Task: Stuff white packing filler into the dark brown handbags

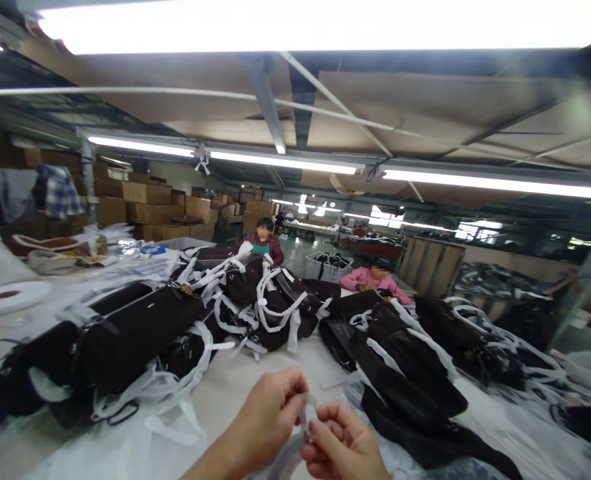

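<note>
Pinching a thin, translucent white strip (306, 417), both hands' grips hold it: left hand (270, 417), right hand (342, 443).

A fluorescent tube (320, 23) right over my head burns out to pure white across the top edge. More strip lights (285, 162) run in rows beneath the ceiling, giving even, soft light with weak shadows. The wide lens bends the lines at the edges. My hands (300, 433) at the bottom are slightly blurred; the far hall goes hazy, with faces smeared out.
</note>
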The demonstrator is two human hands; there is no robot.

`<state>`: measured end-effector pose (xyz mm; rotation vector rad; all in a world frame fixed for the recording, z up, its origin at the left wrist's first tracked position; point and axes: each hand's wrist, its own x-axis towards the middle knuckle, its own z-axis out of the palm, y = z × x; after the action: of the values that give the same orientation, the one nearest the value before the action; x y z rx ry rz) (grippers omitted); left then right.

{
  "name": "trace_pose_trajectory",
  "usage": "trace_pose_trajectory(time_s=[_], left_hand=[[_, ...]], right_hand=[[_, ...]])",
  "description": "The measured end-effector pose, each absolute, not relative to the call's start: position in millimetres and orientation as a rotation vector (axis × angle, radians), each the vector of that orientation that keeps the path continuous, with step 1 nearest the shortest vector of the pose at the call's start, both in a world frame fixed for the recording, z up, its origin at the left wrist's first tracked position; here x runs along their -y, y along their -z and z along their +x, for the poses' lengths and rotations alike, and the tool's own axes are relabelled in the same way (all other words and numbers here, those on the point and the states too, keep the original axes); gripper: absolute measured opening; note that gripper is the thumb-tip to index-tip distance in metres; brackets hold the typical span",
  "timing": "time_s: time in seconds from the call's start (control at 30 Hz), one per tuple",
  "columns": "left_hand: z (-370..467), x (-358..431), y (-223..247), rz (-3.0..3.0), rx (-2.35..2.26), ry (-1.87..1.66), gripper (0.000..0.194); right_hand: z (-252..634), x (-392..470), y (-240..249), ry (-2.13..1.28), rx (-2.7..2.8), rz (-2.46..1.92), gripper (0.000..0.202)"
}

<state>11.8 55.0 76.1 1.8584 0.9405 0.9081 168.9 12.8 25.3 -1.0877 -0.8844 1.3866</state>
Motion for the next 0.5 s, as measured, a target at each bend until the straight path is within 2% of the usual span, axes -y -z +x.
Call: trace_pose_trajectory(time_s=[0.37,0.5], left_hand=[[17.5,-41.0,-52.8,2.268,-1.123,-1.006,0.023],[16.2,-41.7,-47.5,2.093,-1.106,-1.079,0.017]], right_hand=[[159.8,-19.4,-22.1,-1.351,0.865,-1.040,0.059],[158.4,-19.8,-25.9,-1.408,0.909,-1.097,0.059]])
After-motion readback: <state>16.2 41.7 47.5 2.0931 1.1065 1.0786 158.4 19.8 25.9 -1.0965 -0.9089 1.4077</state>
